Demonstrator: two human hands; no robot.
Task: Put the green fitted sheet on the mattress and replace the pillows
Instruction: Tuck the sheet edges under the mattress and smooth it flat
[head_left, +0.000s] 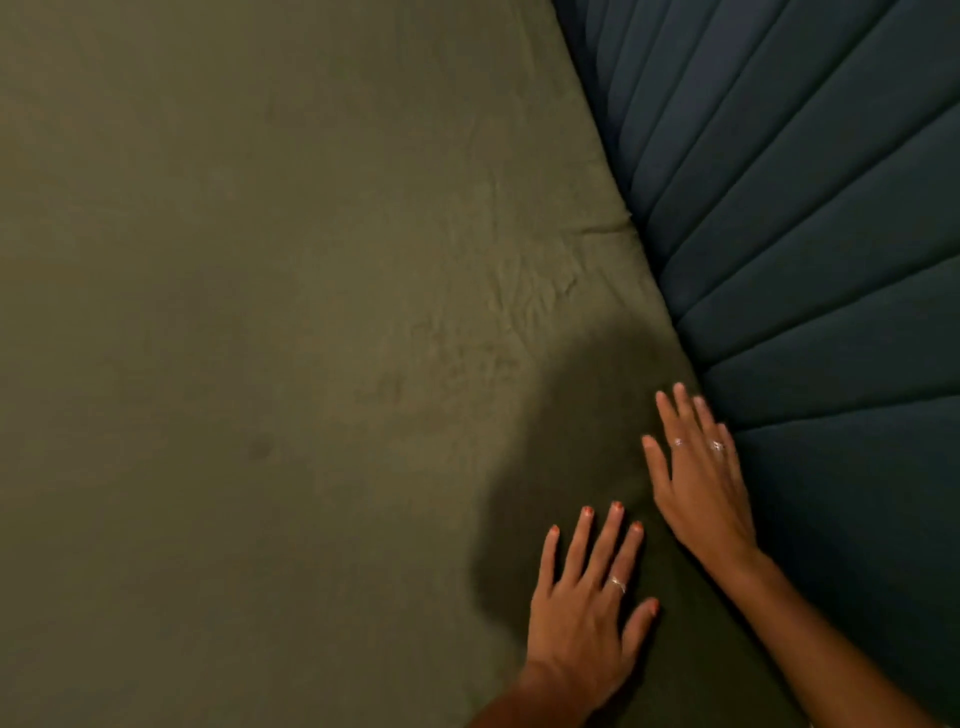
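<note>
The green fitted sheet (260, 312) covers the mattress and fills most of the view, with small wrinkles near the headboard side. My left hand (587, 608) lies flat on the sheet with straight, spread fingers. My right hand (698, 478) also lies flat with straight fingers, right along the line where the sheet meets the headboard. Neither hand holds anything. No pillows are in view.
A dark blue padded headboard (810, 208) with vertical channels runs along the right side, tight against the mattress edge. A shadow falls on the sheet just left of my hands.
</note>
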